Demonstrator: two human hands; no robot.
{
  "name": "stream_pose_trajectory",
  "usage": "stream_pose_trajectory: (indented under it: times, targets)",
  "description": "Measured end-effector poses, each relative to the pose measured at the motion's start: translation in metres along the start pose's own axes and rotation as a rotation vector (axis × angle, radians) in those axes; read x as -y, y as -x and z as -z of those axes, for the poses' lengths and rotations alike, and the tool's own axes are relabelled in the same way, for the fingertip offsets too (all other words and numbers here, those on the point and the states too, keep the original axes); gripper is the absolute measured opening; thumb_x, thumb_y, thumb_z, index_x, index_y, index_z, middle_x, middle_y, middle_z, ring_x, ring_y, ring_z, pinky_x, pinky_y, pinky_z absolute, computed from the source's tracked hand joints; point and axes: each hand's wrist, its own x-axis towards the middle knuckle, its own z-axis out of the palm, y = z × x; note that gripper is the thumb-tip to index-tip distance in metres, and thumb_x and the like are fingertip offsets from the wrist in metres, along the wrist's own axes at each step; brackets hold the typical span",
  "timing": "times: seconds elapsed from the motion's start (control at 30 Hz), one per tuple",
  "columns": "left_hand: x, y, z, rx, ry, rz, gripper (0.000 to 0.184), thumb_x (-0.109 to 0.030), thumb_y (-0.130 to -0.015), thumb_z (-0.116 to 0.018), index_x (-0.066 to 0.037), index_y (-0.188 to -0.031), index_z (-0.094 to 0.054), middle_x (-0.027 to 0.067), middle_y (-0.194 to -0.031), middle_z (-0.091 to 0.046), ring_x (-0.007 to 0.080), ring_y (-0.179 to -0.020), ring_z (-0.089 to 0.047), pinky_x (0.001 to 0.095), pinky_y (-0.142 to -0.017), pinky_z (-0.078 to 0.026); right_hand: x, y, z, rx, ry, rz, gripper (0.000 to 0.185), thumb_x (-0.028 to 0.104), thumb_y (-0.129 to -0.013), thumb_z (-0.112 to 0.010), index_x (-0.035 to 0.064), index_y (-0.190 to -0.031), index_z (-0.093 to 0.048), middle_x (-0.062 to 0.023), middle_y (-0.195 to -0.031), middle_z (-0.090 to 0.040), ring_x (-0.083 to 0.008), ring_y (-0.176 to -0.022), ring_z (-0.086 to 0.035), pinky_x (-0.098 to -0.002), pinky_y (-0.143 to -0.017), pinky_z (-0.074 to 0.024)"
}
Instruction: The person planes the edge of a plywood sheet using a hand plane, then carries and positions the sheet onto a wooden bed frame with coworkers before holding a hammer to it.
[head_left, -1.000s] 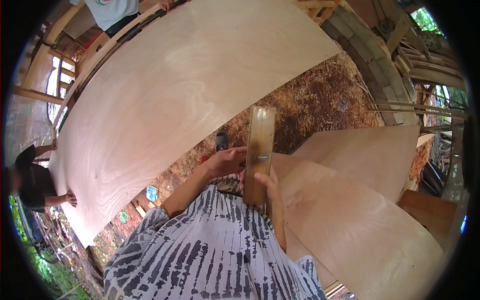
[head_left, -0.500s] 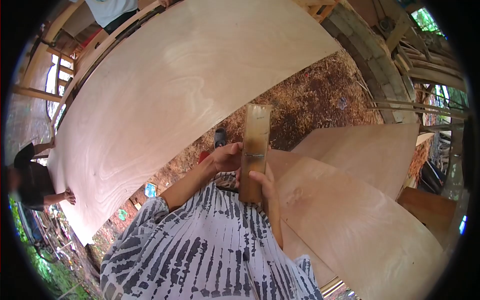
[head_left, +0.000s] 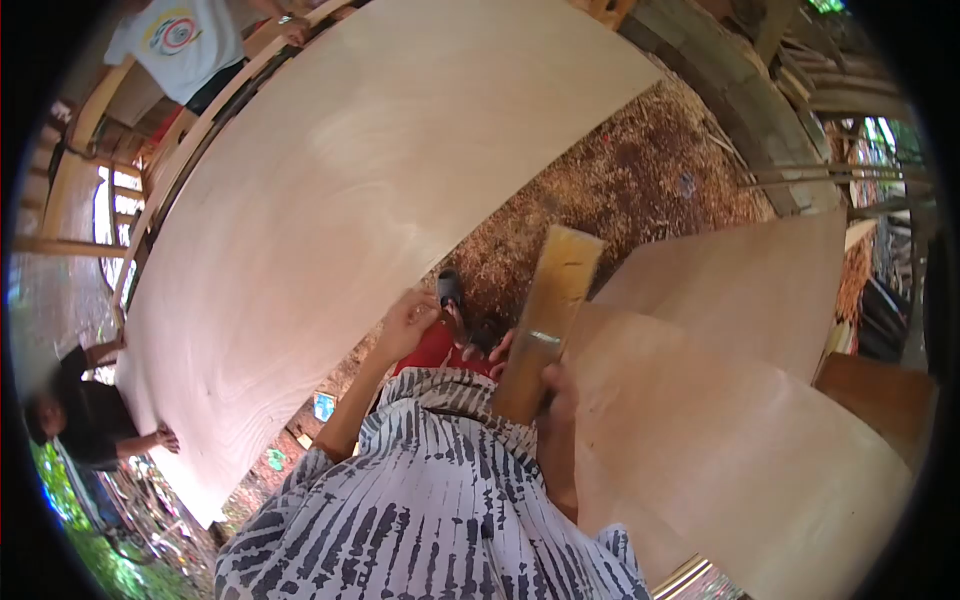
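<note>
A wooden hand plane (head_left: 558, 290) is held upright and tilted to the right in front of my body. Its flat sole faces me, crossed by a narrow mouth slot with a metallic glint. My right hand (head_left: 552, 385) is wrapped round its lower part, thumb on the right side and fingertips showing on the left. My left hand (head_left: 408, 318) is raised apart from the plane, near the edge of the large plywood sheet (head_left: 300, 210). Its fingers are loosely bent and apart, somewhat blurred, with nothing visible in them.
More plywood sheets (head_left: 700, 440) overlap at the right. Wood shavings (head_left: 620, 185) cover the ground between the sheets. A person in black (head_left: 90, 410) has a hand on the large sheet at left; another in a white shirt (head_left: 185, 45) stands behind it. Concrete blocks (head_left: 730, 90) border the back right.
My left hand has left the plane and moved left. The plane, still in my right hand, has shifted right and tilted rightward. More of the white-shirted person shows.
</note>
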Motion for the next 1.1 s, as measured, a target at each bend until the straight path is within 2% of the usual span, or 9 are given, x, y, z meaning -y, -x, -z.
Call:
stream_pose_trajectory:
  times: [0.1,0.27,0.37,0.47,0.63,0.73,0.93,1.0,1.1]
  targets:
    - [-0.035,-0.011,0.028,-0.257,-0.372,-0.251,0.019,-0.013,-0.091,-0.071,-0.008,-0.108,-0.065,0.0124,-0.131,-0.061,0.0331,-0.123,-0.054,0.0423,-0.103,-0.044,0.007,-0.022,0.01,-0.188,-0.336,-0.063,0.051,0.022,-0.093,-0.064,-0.0021,-0.134,-0.048,-0.0164,-0.102,-0.065,-0.0247,-0.092,-0.068,-0.0393,-0.08,-0.0583]
    - [0.001,-0.104,0.051,-0.239,-0.839,-0.06,0.066,-0.053,-0.097,-0.056,-0.026,-0.155,-0.04,0.0112,-0.167,-0.023,0.0351,-0.155,-0.017,0.0739,-0.114,-0.011,-0.018,-0.053,0.036,-0.64,0.087,-0.04,0.05,0.025,-0.097,-0.067,0.0037,-0.135,-0.044,-0.0104,-0.107,-0.061,-0.0218,-0.092,-0.068,-0.0381,-0.073,-0.0591]
    - [-0.009,-0.159,0.039,-0.202,-1.023,-0.112,0.067,-0.054,-0.098,-0.053,-0.032,-0.158,-0.033,0.0064,-0.169,-0.019,0.0346,-0.157,-0.01,0.0752,-0.115,-0.006,-0.084,-0.074,0.069,-0.765,0.138,-0.027,0.035,0.021,-0.099,-0.064,0.0043,-0.125,-0.049,-0.0098,-0.094,-0.066,-0.0203,-0.077,-0.068,-0.036,-0.063,-0.0587]
    - [-0.033,-0.223,0.026,-0.158,-1.078,-0.208,0.068,-0.062,-0.097,-0.049,-0.037,-0.158,-0.033,0.0029,-0.17,-0.019,0.034,-0.157,-0.009,0.0771,-0.114,-0.006,-0.11,-0.123,0.067,-0.788,0.232,0.053,0.068,0.032,-0.097,-0.07,-0.0033,-0.145,-0.038,-0.0155,-0.128,-0.059,-0.0249,-0.118,-0.057,-0.0356,-0.104,-0.043]
    - [-0.072,-0.358,0.009,-0.125,-1.1,-0.373,0.07,-0.067,-0.093,-0.051,-0.042,-0.157,-0.034,0.0011,-0.17,-0.02,0.0346,-0.157,-0.01,0.0813,-0.111,-0.007,-0.131,-0.224,0.061,-0.951,0.394,0.101,0.087,0.042,-0.097,-0.069,-0.007,-0.154,-0.026,-0.0222,-0.138,-0.056,-0.0299,-0.125,-0.056,-0.0371,-0.106,-0.0419]
    - [-0.092,-0.414,0.002,-0.085,-1.116,-0.44,0.073,-0.071,-0.09,-0.053,-0.044,-0.155,-0.035,0.0003,-0.169,-0.021,0.0357,-0.156,-0.011,0.0836,-0.108,-0.008,-0.141,-0.259,0.1,-1.054,0.517,0.089,0.078,0.03,-0.101,-0.065,-0.0102,-0.154,-0.024,-0.0184,-0.147,-0.046,-0.0238,-0.131,-0.047,-0.0346,-0.111,-0.0371]
    - [-0.111,-0.463,-0.014,-0.058,-1.126,-0.431,0.077,-0.072,-0.082,-0.063,-0.046,-0.152,-0.041,-0.0017,-0.167,-0.027,0.0376,-0.155,-0.016,0.0831,-0.107,-0.011,0.044,-0.399,0.235,-1.009,0.441,0.229,0.068,0.036,-0.101,-0.063,-0.0046,-0.149,-0.036,-0.0192,-0.141,-0.053,-0.0275,-0.129,-0.051,-0.0389,-0.11,-0.0382]
    - [-0.112,-0.464,-0.014,-0.084,-1.124,-0.457,0.078,-0.068,-0.08,-0.068,-0.044,-0.151,-0.044,-0.0016,-0.166,-0.03,0.0387,-0.155,-0.017,0.083,-0.106,-0.013,0.076,-0.45,0.301,-1.015,0.522,0.498,0.059,0.034,-0.099,-0.065,-0.0042,-0.139,-0.046,-0.0177,-0.127,-0.062,-0.0288,-0.116,-0.059,-0.0404,-0.101,-0.0447]
    - [-0.115,-0.458,-0.015,-0.066,-1.11,-0.443,0.077,-0.065,-0.081,-0.069,-0.044,-0.151,-0.044,-0.0011,-0.166,-0.03,0.0398,-0.154,-0.018,0.0836,-0.105,-0.014,0.097,-0.45,0.308,-0.946,0.425,0.351,0.061,0.041,-0.099,-0.063,0.0008,-0.142,-0.046,-0.0134,-0.131,-0.061,-0.025,-0.115,-0.06,-0.0391,-0.101,-0.0456]
